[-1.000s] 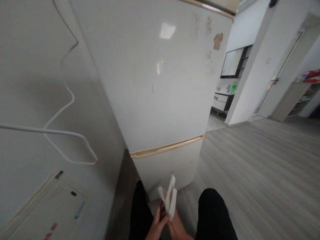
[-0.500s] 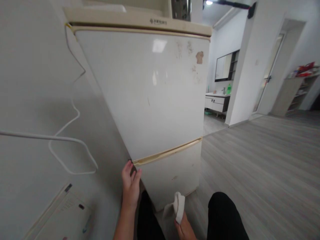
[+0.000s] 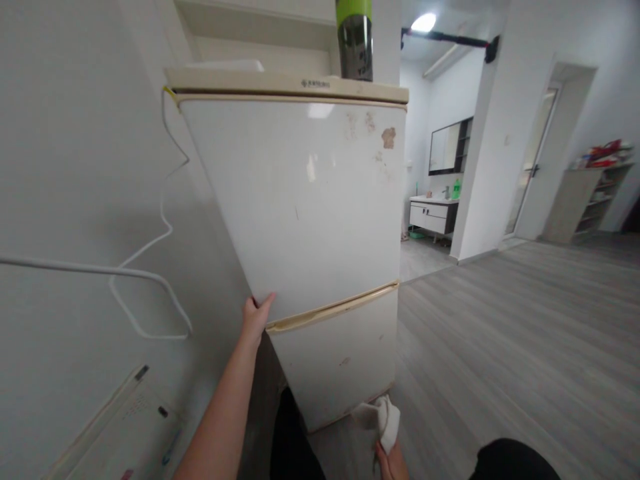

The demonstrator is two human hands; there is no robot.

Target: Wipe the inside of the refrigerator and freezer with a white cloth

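Observation:
A white two-door refrigerator (image 3: pixel 320 193) with cream trim stands in front of me, both doors closed. My left hand (image 3: pixel 255 319) grips its left edge just above the gap between the doors. The thumb lies on the front face, and the other fingers wrap round the side, mostly hidden. Low down, by the refrigerator's bottom right corner, my right hand (image 3: pixel 393 461) is closed on a folded white cloth (image 3: pixel 389 423). Brown stains and a peeled patch (image 3: pixel 389 138) mark the upper door.
A dark bottle with a green top (image 3: pixel 355 47) stands on the refrigerator. A white cable (image 3: pixel 145 275) hangs along the left wall, above a pale panel-like object (image 3: pixel 125 427). Grey flooring (image 3: pixel 500 333) stretches right, towards a washbasin cabinet (image 3: pixel 433 215) and a shelf unit (image 3: pixel 585 200).
My left hand has moved up from beside the door gap and taken hold of the edge. The right hand with the cloth has shifted right. The view has tilted up, and my right knee has moved outward.

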